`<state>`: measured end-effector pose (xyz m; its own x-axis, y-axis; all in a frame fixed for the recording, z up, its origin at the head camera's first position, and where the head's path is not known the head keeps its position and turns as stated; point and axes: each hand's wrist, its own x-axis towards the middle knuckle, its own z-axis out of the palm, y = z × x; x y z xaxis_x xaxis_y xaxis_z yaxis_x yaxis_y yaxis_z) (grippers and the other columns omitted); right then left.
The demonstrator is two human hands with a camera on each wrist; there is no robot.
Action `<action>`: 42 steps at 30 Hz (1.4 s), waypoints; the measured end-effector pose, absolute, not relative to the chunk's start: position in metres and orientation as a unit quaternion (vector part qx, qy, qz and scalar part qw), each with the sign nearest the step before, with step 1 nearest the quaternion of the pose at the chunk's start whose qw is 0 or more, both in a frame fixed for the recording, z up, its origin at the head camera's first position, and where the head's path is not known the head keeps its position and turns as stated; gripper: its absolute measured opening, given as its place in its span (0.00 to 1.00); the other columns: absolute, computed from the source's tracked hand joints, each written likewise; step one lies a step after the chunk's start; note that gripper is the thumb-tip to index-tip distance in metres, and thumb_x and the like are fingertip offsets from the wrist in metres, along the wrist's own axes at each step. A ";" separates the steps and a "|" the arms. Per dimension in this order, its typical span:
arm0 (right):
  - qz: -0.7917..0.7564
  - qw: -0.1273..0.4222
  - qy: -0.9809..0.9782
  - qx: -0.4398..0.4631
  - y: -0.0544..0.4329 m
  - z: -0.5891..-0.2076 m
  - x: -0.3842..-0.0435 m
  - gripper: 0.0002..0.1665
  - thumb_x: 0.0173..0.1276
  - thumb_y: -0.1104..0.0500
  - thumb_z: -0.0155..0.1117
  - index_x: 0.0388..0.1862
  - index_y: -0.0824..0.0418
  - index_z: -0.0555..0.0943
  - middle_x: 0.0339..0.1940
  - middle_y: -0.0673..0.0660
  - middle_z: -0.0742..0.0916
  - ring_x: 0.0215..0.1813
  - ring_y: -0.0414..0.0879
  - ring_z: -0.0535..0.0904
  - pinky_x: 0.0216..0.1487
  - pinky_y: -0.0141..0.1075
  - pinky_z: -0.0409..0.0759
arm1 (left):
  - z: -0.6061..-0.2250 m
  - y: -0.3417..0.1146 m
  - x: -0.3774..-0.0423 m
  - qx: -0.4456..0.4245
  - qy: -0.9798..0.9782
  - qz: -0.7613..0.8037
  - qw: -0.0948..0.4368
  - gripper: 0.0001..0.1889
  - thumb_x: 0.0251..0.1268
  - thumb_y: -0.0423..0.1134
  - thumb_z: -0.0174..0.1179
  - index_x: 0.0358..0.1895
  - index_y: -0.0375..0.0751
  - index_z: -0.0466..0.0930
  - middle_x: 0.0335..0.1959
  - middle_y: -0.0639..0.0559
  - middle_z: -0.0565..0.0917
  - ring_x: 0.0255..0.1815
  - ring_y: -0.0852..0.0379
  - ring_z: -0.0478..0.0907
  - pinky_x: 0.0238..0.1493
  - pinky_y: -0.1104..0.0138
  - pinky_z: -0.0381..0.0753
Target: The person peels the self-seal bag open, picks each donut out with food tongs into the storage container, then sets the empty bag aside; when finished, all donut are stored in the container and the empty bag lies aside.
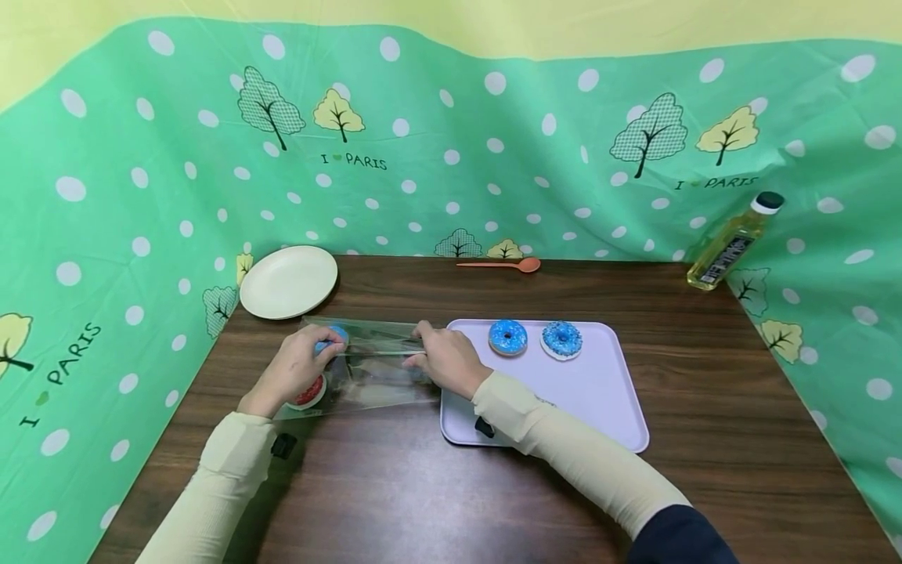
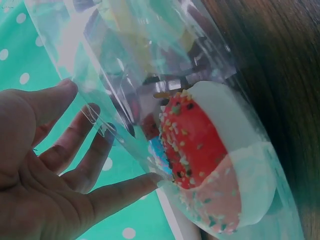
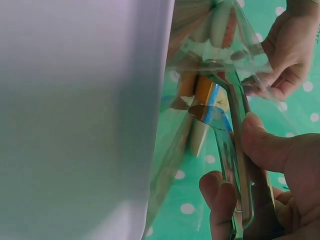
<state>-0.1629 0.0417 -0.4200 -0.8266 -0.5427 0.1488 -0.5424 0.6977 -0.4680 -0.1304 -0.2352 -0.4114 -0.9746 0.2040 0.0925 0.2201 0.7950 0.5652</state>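
Tongs [image 3: 243, 170] reach into a clear bag [image 1: 380, 395]

From where I stand, the right hand [image 1: 454, 360] grips the tongs, their tips apart behind the film. The left hand [image 1: 292, 364] pinches the bag's edge. Near it, a red doughnut [image 2: 195, 140] sits inside the bag, a blue doughnut [image 1: 338, 335] just beyond. Under the right forearm, a lilac tray [image 1: 592, 392] on the bench [image 1: 395, 486] carries two speckled doughnuts [image 1: 561, 335]. Farther back: a white plate [image 1: 289, 282], an orange spoon [image 1: 527, 265], an oil-coloured bottle [image 1: 729, 247].
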 end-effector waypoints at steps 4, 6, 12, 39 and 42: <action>-0.261 0.005 0.923 -0.283 0.048 -0.417 -0.161 0.26 0.65 0.49 0.74 0.54 0.63 0.79 0.17 0.50 0.79 0.24 0.46 0.79 0.28 0.41 0.77 | -0.412 -0.237 -0.130 -0.110 -0.949 -0.296 0.014 0.06 0.74 0.37 0.61 0.45 0.39 0.85 0.47 0.43 0.82 0.50 0.44 0.79 0.50 0.49 0.78; -0.267 0.006 0.923 -0.278 0.052 -0.417 -0.160 0.25 0.65 0.48 0.74 0.53 0.63 0.79 0.17 0.50 0.79 0.24 0.46 0.78 0.27 0.40 0.76 | -0.413 -0.238 -0.131 -0.113 -0.949 -0.293 0.017 0.06 0.74 0.37 0.61 0.44 0.39 0.85 0.46 0.43 0.82 0.48 0.44 0.79 0.49 0.49 0.79; -0.276 0.005 0.924 -0.264 0.065 -0.417 -0.158 0.25 0.65 0.49 0.74 0.54 0.62 0.80 0.18 0.49 0.79 0.22 0.42 0.77 0.25 0.38 0.73 | -0.414 -0.240 -0.131 -0.121 -0.948 -0.292 0.026 0.06 0.74 0.36 0.61 0.44 0.38 0.85 0.45 0.44 0.83 0.47 0.45 0.80 0.49 0.49 0.79; -0.251 0.000 0.935 -0.250 0.094 -0.413 -0.148 0.25 0.64 0.46 0.75 0.50 0.61 0.80 0.12 0.48 0.73 0.14 0.43 0.67 0.17 0.36 0.61 | -0.414 -0.240 -0.128 -0.125 -0.951 -0.283 0.028 0.06 0.74 0.35 0.61 0.45 0.37 0.85 0.45 0.43 0.83 0.47 0.42 0.80 0.48 0.48 0.79; -0.252 -0.003 0.934 -0.253 0.094 -0.412 -0.147 0.24 0.64 0.47 0.75 0.49 0.62 0.80 0.11 0.49 0.73 0.14 0.43 0.67 0.17 0.37 0.61 | -0.414 -0.239 -0.128 -0.125 -0.950 -0.284 0.025 0.07 0.74 0.35 0.60 0.46 0.37 0.85 0.45 0.43 0.83 0.47 0.43 0.80 0.48 0.48 0.79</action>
